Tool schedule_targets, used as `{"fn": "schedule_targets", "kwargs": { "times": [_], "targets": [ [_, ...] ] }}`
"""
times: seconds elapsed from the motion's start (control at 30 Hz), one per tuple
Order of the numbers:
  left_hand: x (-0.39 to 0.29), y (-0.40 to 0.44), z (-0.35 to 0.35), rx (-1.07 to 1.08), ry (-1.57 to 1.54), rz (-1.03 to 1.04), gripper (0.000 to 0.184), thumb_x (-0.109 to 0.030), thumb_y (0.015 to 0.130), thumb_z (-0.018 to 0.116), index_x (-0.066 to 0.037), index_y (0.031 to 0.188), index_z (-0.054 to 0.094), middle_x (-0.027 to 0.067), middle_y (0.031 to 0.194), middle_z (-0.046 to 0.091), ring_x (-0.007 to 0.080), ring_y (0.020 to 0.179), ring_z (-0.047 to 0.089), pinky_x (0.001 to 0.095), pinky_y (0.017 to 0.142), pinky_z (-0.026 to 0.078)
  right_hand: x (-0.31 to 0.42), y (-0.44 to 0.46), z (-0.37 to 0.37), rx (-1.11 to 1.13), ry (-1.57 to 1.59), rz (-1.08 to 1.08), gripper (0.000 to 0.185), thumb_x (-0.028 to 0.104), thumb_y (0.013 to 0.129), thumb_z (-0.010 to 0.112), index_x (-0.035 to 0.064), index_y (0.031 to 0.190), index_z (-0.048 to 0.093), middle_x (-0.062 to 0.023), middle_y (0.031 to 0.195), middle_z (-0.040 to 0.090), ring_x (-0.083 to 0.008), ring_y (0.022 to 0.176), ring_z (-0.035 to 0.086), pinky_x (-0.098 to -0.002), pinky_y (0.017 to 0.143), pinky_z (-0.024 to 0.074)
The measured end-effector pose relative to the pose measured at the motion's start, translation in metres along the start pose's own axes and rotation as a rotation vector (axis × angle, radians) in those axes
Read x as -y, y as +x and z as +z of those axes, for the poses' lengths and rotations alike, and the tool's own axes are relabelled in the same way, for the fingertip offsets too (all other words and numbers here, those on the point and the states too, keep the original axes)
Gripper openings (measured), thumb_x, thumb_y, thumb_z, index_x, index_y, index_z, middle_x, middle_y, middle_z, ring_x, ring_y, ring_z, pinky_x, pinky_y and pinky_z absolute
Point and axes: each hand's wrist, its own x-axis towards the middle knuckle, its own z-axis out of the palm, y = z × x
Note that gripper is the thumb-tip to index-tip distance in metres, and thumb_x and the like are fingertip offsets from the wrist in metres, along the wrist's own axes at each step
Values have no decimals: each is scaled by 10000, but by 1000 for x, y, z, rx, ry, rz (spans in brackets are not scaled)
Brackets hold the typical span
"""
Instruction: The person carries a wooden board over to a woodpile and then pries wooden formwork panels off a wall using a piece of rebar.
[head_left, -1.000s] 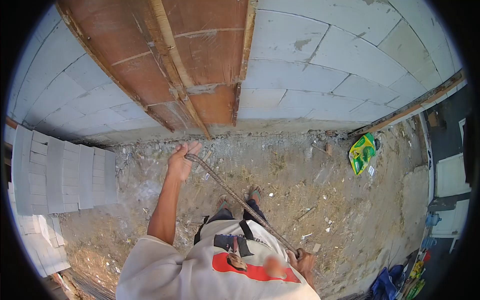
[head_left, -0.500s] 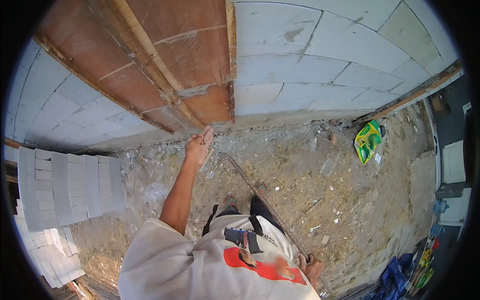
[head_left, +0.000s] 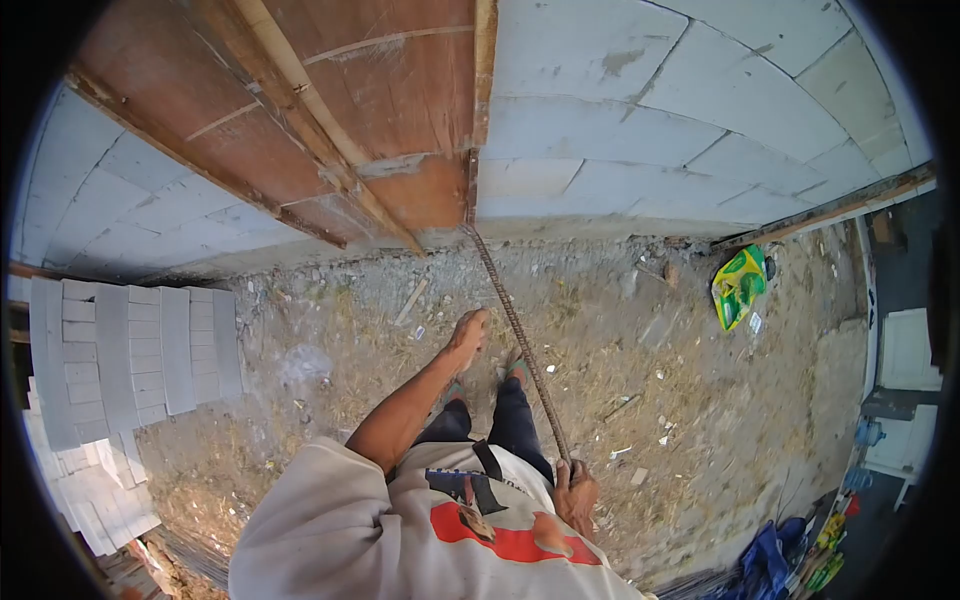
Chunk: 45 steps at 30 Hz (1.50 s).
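Observation:
A ribbed steel rebar [head_left: 523, 348] slants across the middle of the view, its far tip at the base of the brown panel formwork [head_left: 420, 190] by the wall. My right hand [head_left: 575, 497] is closed around the rebar's near end, beside my shirt. Left of the bar and apart from it, my left hand [head_left: 468, 335] hovers above the ground with its fingers curled; nothing shows in it. Both feet stand below the hands in sandals. Whether the rebar's tip touches the wall or panel, I cannot tell.
A light block wall [head_left: 580, 130] runs across the front. At the left stand stacked pale blocks [head_left: 147, 350]. A green and yellow bag [head_left: 740, 288] lies on the littered dirt ground [head_left: 620, 350]. Blue cloth [head_left: 775, 560] lies at lower right.
The rebar's far tip has moved forward to the panel's base, my right hand going forward with it. My left hand has drawn back from the wall toward the bar, its fingers now curled.

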Motion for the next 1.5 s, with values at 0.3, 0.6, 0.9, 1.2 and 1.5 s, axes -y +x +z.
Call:
{"fn": "schedule_targets", "kwargs": {
  "times": [0.3, 0.6, 0.9, 1.2, 1.5],
  "targets": [
    [7, -6, 22, 153, 16, -57, 487, -598, 1016, 574, -124, 977, 682, -56, 679, 478, 100, 582, 358, 314, 581, 293, 35, -11, 74, -63, 244, -100, 287, 197, 967, 667, -31, 1139, 655, -260, 1022, 697, -447, 912, 699, -489, 811, 539],
    [-8, -6, -6, 134, 93, -139, 552, -637, 984, 598, -90, 1010, 665, -98, 585, 379, 85, 539, 340, 291, 638, 353, 61, -36, 124, -51, 460, -55, 305, 151, 962, 699, -56, 1168, 610, -268, 935, 692, -398, 855, 701, -454, 778, 540],
    [-18, -3, -18, 151, 62, -97, 636, -667, 969, 593, -41, 1054, 666, -106, 572, 331, 83, 540, 346, 298, 661, 385, 88, -38, 138, -103, 477, -52, 285, 137, 965, 702, -62, 1144, 605, -249, 923, 690, -340, 847, 700, -420, 786, 537],
    [-22, 4, -28, 166, 53, -70, 598, -680, 939, 635, -94, 1054, 661, -32, 750, 556, 108, 644, 483, 315, 659, 410, 93, -33, 142, -138, 426, -89, 281, 124, 964, 697, -61, 1155, 607, -251, 895, 688, -369, 827, 707, -429, 761, 542],
    [-11, 20, 1, 200, -127, -46, 571, -659, 938, 654, -94, 1019, 662, -30, 756, 567, 104, 629, 470, 309, 607, 373, 87, -2, 78, -130, 236, -190, 271, 63, 957, 676, -75, 1174, 589, -278, 917, 689, -439, 805, 698, -467, 729, 556]
  ]
}}
